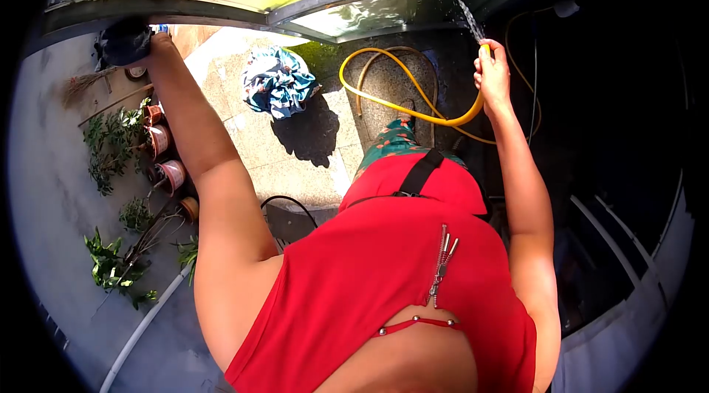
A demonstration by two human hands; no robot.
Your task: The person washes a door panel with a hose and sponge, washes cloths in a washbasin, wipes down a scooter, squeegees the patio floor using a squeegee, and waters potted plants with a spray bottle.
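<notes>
My right hand (493, 77) is closed around the end of a yellow hose (450, 121). A stream of water (461, 5) shoots from it up against the glass panel (354, 16), splashing at the metal frame. The hose loops over the paved floor and hangs below my hand. At the upper left, my stretched-out left arm reaches the metal frame. Only the edge of my left hand (159, 44) shows, beside a dark, bunched-up object (124, 42) that looks like cloth; its fingers are hidden.
A bundled blue-and-white patterned cloth (278, 81) stands out above its shadow on the sunlit paving. Several potted plants (172, 176) line the left wall, near a broom (81, 87). A white pipe (144, 326) runs at the lower left. Deep shadow covers the right side.
</notes>
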